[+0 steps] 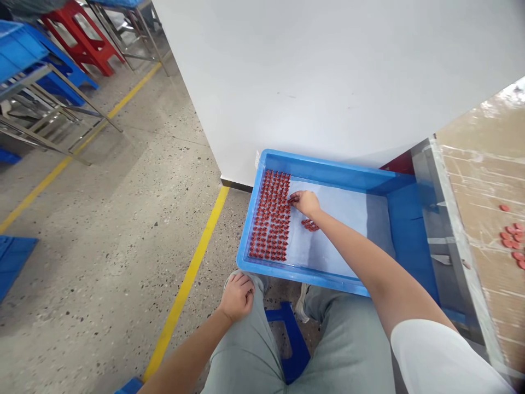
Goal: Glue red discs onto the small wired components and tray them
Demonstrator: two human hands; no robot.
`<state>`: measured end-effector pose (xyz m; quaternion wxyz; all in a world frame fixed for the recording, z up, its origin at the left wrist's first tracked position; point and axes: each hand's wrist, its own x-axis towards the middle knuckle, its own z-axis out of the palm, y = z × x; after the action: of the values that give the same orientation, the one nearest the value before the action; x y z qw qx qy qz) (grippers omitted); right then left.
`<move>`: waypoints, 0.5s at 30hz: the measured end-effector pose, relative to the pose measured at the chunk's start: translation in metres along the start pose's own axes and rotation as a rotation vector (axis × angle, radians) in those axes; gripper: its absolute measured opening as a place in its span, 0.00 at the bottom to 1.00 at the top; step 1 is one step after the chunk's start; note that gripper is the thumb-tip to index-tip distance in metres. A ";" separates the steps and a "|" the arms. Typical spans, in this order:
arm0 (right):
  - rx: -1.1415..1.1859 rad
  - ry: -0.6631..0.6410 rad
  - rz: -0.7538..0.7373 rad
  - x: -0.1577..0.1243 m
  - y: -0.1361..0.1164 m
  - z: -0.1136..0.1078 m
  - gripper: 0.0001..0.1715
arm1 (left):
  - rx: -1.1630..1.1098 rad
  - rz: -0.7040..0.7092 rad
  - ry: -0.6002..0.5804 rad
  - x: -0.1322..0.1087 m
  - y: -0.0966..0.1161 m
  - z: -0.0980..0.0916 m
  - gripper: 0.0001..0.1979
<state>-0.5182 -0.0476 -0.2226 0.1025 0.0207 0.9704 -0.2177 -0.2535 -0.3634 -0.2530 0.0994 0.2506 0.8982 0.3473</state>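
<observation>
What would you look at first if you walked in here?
You'd probably spot the bright blue plastic tray first, just past the person's knees. Neat rows of small red pieces fill its left end, and the right hand reaches in beside them. A yellow floor line runs along the floor to the tray's left.

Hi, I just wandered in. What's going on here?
A seated person is reaching into a blue plastic tray with their right hand, its fingertips at the edge of neat rows of small red pieces laid out on a pale liner. A small loose cluster of similar pieces lies just below that hand. The left hand rests on the person's knee. Off to the right, some larger red discs lie on a brown-covered table.
</observation>
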 end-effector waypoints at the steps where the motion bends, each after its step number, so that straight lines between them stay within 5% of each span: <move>1: -0.004 -0.001 -0.003 0.000 -0.001 -0.001 0.16 | 0.000 0.001 0.001 0.000 0.000 0.000 0.08; 8: -0.015 -0.020 -0.045 -0.026 0.007 -0.030 0.19 | -0.003 0.005 0.004 0.000 -0.001 0.000 0.08; 15: -0.094 -0.222 -0.122 -0.065 0.030 -0.045 0.18 | -0.010 0.009 -0.002 0.001 0.000 0.000 0.08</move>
<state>-0.4604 -0.0004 -0.1816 0.1969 -0.0672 0.9616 -0.1787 -0.2543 -0.3633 -0.2530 0.1001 0.2543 0.8952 0.3521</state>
